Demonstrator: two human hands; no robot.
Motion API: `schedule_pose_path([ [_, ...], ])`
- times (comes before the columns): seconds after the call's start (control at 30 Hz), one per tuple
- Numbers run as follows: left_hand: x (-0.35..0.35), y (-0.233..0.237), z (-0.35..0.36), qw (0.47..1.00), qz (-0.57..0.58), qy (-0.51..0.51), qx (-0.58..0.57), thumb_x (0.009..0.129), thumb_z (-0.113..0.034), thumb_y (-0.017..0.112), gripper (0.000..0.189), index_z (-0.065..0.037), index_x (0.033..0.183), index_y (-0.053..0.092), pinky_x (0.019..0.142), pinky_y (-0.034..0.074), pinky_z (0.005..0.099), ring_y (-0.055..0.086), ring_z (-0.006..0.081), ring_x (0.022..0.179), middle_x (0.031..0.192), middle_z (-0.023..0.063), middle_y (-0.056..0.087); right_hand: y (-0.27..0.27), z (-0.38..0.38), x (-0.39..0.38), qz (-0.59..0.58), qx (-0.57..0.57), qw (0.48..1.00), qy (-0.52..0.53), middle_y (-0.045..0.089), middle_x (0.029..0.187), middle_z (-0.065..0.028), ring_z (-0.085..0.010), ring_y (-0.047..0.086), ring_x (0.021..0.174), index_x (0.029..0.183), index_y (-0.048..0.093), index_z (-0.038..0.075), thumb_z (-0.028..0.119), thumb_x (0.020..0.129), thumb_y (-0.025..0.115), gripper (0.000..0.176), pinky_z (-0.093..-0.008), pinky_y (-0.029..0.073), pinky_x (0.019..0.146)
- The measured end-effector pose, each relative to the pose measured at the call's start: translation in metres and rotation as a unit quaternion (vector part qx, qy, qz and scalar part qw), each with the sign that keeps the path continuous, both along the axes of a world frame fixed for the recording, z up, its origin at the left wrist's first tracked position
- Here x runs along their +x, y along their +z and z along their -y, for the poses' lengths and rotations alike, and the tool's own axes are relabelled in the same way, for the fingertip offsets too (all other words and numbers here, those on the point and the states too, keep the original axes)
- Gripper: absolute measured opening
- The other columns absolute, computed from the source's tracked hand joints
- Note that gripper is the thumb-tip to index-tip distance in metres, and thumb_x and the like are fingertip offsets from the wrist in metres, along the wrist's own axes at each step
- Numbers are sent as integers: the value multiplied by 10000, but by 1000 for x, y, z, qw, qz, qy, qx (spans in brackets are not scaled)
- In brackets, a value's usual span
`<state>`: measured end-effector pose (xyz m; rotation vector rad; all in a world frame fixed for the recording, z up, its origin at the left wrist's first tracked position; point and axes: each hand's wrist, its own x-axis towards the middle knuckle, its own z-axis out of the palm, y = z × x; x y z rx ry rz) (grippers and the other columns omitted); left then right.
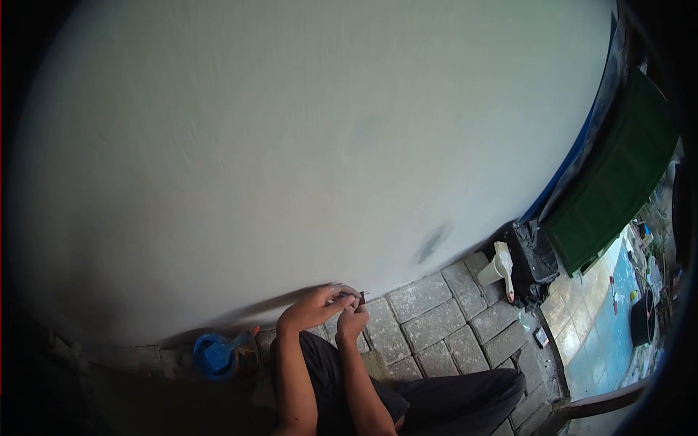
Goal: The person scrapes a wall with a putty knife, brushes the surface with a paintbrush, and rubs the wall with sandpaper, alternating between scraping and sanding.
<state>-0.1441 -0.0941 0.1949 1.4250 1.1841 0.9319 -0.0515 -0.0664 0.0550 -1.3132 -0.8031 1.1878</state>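
One small dark piece (pixel 362 298), thin, at the fingertips of two bare hands, low against a pale wall (pixel 291 145) and above the paving blocks (pixel 425 305); exact nature too small to tell. Right hand (pixel 352 320): grip closed, pinching the piece between thumb and fingers. Left hand (pixel 317 308): fingers bent, tips beside the piece and close to the right hand; whether its grip also grasps the piece cannot be told. Wall bearing a dark grey smudge (pixel 434 243) low down, right of the hands. One blue container (pixel 211 356), on the ground to the left. One brush (pixel 503 267), pale head uppermost, red-tipped handle pointing down, against a white cup (pixel 490 273), near the foot of the wall at right. Black plastic (pixel 536 253), just beside the brush. One green panel (pixel 618 171), slanting, far right. Dark trousers (pixel 462 396), worn by the person, below the hands.
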Motion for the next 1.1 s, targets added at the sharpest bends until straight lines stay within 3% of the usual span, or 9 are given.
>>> schedule_pose_path([
  [0.13, -5, 2, -5, 1000, -8, -3, -15, 1035, -226, 548, 317, 6, 1245, 604, 932, 474, 288, 589, 121, 1031, 1093, 61, 648, -2, -8, -3, -67, -47, 996, -44, 705, 908, -172, -243, 703, 846, 980, 634, -129, 153, 1049, 450, 343, -323, 530, 715],
  [0.2, -4, 4, -3, 1000, -14, 4, -13, 1023, -238, 564, 311, -5, 1214, 642, 935, 496, 326, 638, 163, 1036, 1125, 94, 686, 10, -1, 1, 19, -21, 1000, -8, 706, 924, -182, -239, 697, 845, 967, 635, -131, 153, 1046, 454, 345, -323, 530, 725],
  [0.27, -1, 3, 0, 1000, -9, 4, -18, 1022, -238, 565, 313, -1, 1210, 641, 929, 497, 326, 638, 161, 1031, 1120, 95, 687, -14, -6, 5, 17, -62, 998, -17, 707, 916, -178, -228, 690, 835, 970, 637, -132, 154, 1043, 457, 345, -329, 526, 725],
  [0.33, -4, 6, -5, 1000, -7, 5, -15, 1021, -239, 566, 315, 4, 1206, 640, 923, 498, 325, 637, 160, 1027, 1115, 95, 688, -1, -10, 3, 10, -93, 995, -24, 708, 907, -174, -218, 682, 825, 972, 639, -133, 155, 1040, 460, 345, -336, 521, 726],
  [0.4, -3, 4, -3, 1000, 4, 10, -11, 1020, -234, 566, 311, 13, 1195, 639, 912, 498, 323, 635, 153, 1017, 1098, 91, 687, 9, -2, 2, -22, -2, 999, -27, 710, 872, -158, -195, 661, 793, 977, 648, -124, 161, 1036, 468, 342, -350, 504, 714],
  [0.53, -5, 4, -6, 1000, 1, 3, 5, 1021, -241, 567, 313, 12, 1192, 637, 901, 496, 318, 629, 142, 1001, 1082, 82, 684, 0, -9, 5, -5, -46, 999, -17, 705, 882, -142, -181, 644, 785, 974, 650, -119, 168, 1045, 464, 348, -343, 496, 704],
  [0.83, -3, 11, -2, 1000, -16, 13, -10, 1020, -247, 568, 312, -2, 1199, 637, 902, 491, 312, 628, 152, 990, 1081, 85, 683, -3, -6, 3, -11, -1, 1000, 3, 698, 877, -142, -191, 658, 784, 996, 644, -116, 161, 1045, 458, 337, -342, 506, 696],
  [0.9, -4, 9, -3, 1000, -1, 2, -31, 1023, -228, 561, 305, -13, 1229, 630, 907, 479, 297, 585, 125, 980, 1076, 52, 660, -8, -10, 7, 5, -69, 998, -4, 700, 881, -146, -191, 664, 793, 989, 648, -119, 162, 1044, 457, 345, -338, 509, 704],
  [1.1, -4, 3, -4, 1000, 1, 5, -22, 1024, -243, 565, 309, -20, 1225, 632, 896, 477, 296, 577, 123, 940, 1072, 51, 659, 2, -2, 5, 7, -4, 1000, 19, 703, 905, -157, -190, 669, 819, 1005, 650, -129, 161, 1046, 461, 349, -328, 515, 718],
])
